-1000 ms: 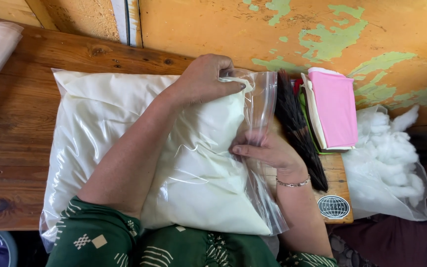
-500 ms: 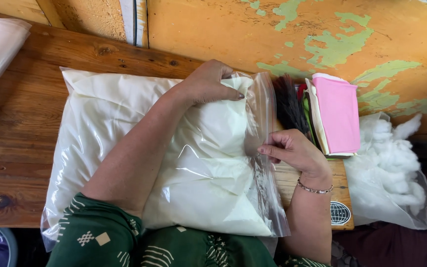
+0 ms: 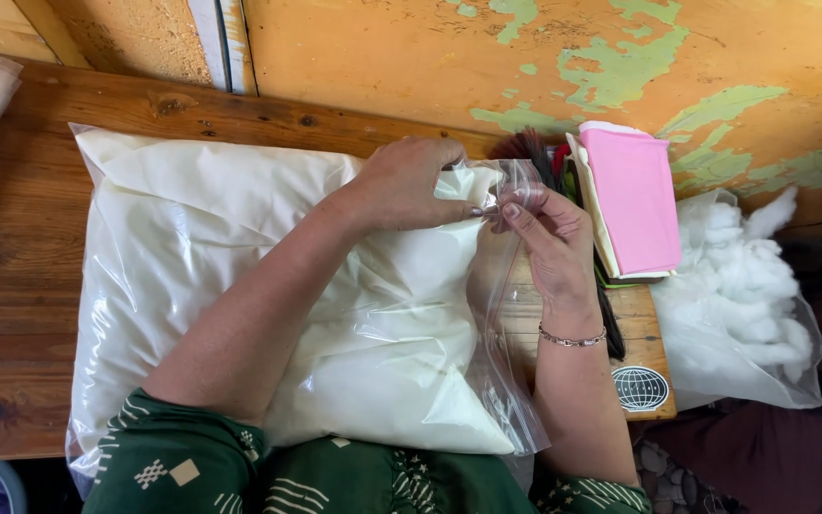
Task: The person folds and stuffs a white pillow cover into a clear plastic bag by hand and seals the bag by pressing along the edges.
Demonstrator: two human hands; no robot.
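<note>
A white pillow (image 3: 240, 286) lies inside a clear plastic zip bag (image 3: 501, 314) on the wooden tabletop (image 3: 11, 286). The left hand (image 3: 411, 181) and the right hand (image 3: 549, 238) meet at the far corner of the bag's open edge, both pinching the plastic. Beside them lie a pink folded cloth (image 3: 635, 195) and a bag of white stuffing (image 3: 744, 295).

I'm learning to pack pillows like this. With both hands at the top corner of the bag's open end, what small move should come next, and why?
Probably slide the pinch along the seal strip toward the body. Both the left hand and right hand pinch the clear plastic bag at its far corner, while the rest of that edge looks loose and gaping beside the white pillow.
</note>
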